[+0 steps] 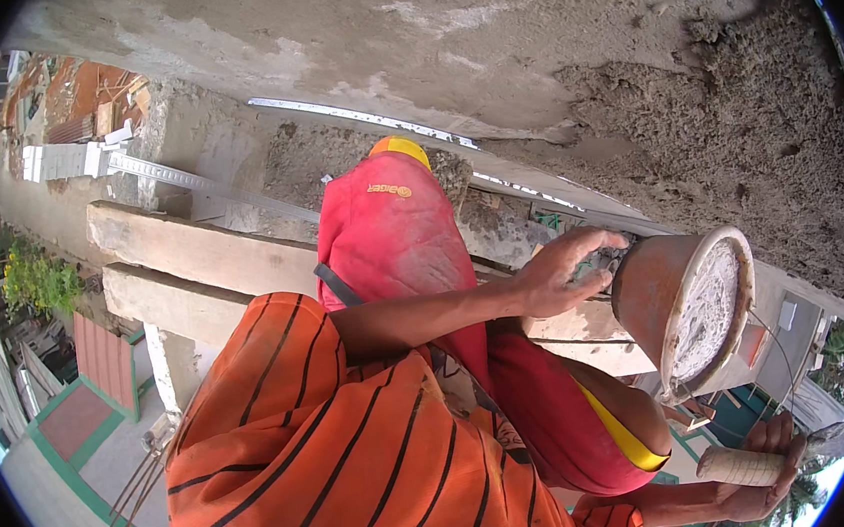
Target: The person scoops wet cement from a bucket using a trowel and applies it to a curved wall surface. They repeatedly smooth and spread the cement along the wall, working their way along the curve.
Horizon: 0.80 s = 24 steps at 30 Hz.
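My left hand reaches out with thumb and fingers curved and apart, close to the base of a brown bucket. Whether the fingertips touch the bucket I cannot tell. Pale grey wet mortar fills the bucket, whose mouth faces right in the picture, and a thin wire handle hangs from its rim. Lower right, my right hand is closed around the light, worn handle of a trowel. The trowel's grey metal blade points toward the right rim of the view, away from the bucket.
A plastered wall runs along the top, with a rough, darker mortar patch at right. Thick wooden planks lie beneath me. A long pale metal strip runs by the wall's edge. The ground with green-edged paving lies well below.
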Available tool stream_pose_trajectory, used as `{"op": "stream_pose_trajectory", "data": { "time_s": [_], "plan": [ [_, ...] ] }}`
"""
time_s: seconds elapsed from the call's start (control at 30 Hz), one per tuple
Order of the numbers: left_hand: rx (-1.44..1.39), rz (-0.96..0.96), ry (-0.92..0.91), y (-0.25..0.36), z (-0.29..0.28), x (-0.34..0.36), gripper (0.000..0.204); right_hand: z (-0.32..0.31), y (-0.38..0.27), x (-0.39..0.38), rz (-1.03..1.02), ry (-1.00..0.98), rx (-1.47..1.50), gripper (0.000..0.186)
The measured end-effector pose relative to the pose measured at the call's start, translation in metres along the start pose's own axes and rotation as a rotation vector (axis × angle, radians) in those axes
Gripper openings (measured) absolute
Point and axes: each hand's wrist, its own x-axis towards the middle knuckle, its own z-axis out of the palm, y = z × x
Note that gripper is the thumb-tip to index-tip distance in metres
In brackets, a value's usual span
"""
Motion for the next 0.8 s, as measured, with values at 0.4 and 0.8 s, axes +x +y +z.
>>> {"op": "stream_pose_trajectory", "data": {
  "time_s": [0.4,0.8],
  "plan": [
    [-1.307,-0.502,0.438,-0.018,0.005,-0.07,0.061,0.16,-0.016,0.009,0.385,-0.464,-0.146,0.03],
    [-0.935,0.066,1.217,0.083,-0.117,-0.222,0.061,0.366,0.076,-0.036,0.634,-1.276,-0.139,0.031]
  ]
}}
